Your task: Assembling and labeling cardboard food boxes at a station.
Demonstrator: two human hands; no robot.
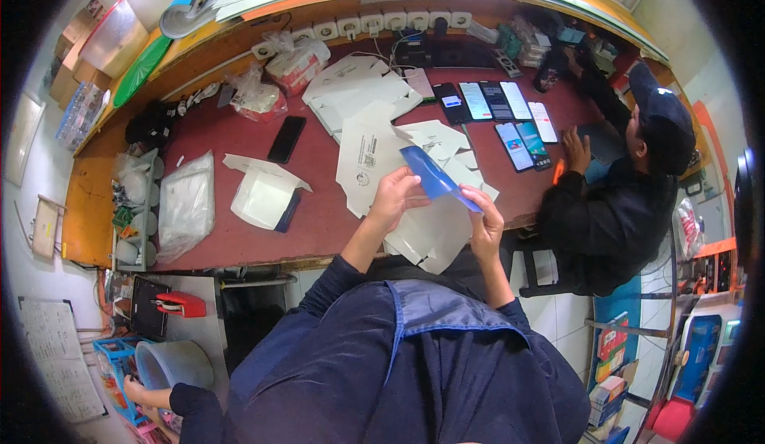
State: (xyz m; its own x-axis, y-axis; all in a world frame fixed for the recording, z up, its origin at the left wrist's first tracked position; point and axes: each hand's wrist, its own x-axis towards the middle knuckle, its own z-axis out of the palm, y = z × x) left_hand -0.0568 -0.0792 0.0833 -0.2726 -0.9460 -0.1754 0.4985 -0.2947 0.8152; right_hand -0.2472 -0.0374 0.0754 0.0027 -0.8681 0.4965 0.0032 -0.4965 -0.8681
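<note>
Above the near edge of the table I hold up a blue glossy sheet (433, 175), curved and tilted down to the right. My left hand (396, 199) pinches its left side between thumb and fingers. At the right end, my right hand (484, 222) grips its corner. Whether the sheet is card or film I cannot tell. Beneath my hands lie several flat, unfolded white cardboard box blanks (362, 157) with small dark print. To their left an open, partly folded white box (263, 193) with a dark blue side rests on the red tabletop (319, 241).
A black phone (287, 139) lies left of the blanks; several lit phones (516, 100) are to the right. At the right sits a person (613, 197) in a dark cap. Clear plastic bags (187, 205) lie far left. Another person's hand (143, 396) touches a blue basket (115, 368) at lower left.
</note>
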